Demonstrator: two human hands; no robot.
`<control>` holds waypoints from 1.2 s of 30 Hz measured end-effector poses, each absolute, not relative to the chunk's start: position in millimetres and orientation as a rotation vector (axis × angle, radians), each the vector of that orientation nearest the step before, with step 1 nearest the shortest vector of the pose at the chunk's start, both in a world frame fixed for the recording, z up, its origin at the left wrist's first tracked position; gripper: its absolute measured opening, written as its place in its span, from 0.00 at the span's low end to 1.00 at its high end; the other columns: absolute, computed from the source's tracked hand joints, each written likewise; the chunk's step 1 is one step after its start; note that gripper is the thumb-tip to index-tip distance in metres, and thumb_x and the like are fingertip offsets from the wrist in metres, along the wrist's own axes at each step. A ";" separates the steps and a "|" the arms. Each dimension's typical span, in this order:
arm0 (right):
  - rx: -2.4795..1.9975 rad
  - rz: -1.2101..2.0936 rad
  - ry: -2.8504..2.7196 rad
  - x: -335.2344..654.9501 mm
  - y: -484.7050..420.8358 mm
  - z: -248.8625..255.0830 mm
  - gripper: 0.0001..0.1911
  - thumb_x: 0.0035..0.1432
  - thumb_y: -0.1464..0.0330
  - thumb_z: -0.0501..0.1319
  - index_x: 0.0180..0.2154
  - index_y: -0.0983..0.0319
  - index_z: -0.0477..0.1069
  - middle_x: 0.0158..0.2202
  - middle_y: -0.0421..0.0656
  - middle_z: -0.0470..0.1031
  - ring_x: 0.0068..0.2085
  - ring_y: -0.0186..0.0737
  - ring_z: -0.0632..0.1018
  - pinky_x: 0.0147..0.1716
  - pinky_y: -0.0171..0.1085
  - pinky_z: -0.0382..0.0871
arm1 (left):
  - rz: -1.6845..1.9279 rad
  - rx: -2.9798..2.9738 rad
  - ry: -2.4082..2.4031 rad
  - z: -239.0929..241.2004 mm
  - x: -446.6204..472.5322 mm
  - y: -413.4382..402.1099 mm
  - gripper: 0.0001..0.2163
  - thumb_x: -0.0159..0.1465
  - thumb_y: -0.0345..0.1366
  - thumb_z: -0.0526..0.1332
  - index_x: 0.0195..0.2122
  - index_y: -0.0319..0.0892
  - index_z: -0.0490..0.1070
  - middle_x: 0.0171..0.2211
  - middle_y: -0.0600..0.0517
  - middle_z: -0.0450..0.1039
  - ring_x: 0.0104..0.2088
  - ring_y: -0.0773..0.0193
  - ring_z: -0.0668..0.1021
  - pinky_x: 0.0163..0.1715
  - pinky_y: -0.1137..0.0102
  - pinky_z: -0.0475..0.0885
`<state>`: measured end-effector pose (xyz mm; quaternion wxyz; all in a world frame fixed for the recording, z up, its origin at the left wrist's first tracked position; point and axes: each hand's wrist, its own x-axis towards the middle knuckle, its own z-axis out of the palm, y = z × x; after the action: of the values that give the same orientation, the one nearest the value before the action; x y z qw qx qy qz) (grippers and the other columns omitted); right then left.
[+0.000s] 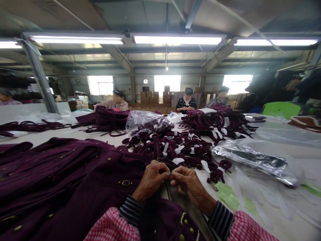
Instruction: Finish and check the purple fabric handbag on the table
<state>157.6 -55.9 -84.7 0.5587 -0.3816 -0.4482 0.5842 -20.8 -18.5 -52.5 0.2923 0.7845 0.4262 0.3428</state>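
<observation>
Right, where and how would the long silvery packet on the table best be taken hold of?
The silvery packet is probably best pinched between top and underside at its right end, coming from the near right with the right hand. It lies flat and slanted; that end points away from the strap pile, while the other sits close to it.

Both hands [152,177] [188,183] — fingertips [165,175] close together

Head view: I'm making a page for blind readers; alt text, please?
A person's left hand and right hand pinch close together beside purple fabric with a gold-coloured buckle, the thing pinched too small to tell. Beyond lie a heap of purple straps and a clear plastic bag, with co-workers in the background.
</observation>
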 end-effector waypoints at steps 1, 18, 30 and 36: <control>-0.910 1.364 -1.081 157.3 -55.3 -85.2 0.19 0.49 0.57 0.74 0.32 0.65 0.74 0.27 0.44 0.78 0.21 0.29 0.72 0.17 0.27 0.61 | 0.906 2.099 1.145 -52.7 -20.6 -18.5 0.08 0.59 0.40 0.63 0.31 0.46 0.81 0.35 0.50 0.71 0.41 0.58 0.73 0.42 0.66 0.64; -0.855 1.353 -1.076 145.2 -46.2 -97.6 0.21 0.51 0.53 0.71 0.31 0.63 0.69 0.26 0.41 0.77 0.20 0.29 0.71 0.14 0.26 0.59 | 0.830 2.045 1.143 -49.4 -22.5 -19.7 0.11 0.62 0.43 0.61 0.30 0.42 0.78 0.36 0.50 0.69 0.40 0.58 0.73 0.42 0.65 0.65; -0.931 1.336 -1.068 146.3 -31.8 -103.9 0.16 0.52 0.55 0.64 0.31 0.61 0.66 0.23 0.37 0.71 0.17 0.28 0.65 0.13 0.29 0.55 | 0.876 2.134 1.220 -46.7 -13.0 -19.0 0.09 0.62 0.40 0.63 0.37 0.43 0.80 0.38 0.49 0.74 0.43 0.55 0.75 0.47 0.62 0.67; -1.101 1.098 -1.334 176.8 -21.0 -77.7 0.04 0.52 0.71 0.60 0.26 0.61 0.67 0.22 0.38 0.69 0.22 0.33 0.69 0.22 0.32 0.60 | 0.846 2.336 1.487 -13.4 -24.8 -59.3 0.33 0.56 0.33 0.66 0.64 0.53 0.63 0.58 0.49 0.69 0.58 0.49 0.70 0.58 0.57 0.64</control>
<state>176.8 -21.0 -77.7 0.5196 -0.4592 -0.5564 0.4577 -24.8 -59.3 -13.4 0.1229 0.8007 0.5096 0.2899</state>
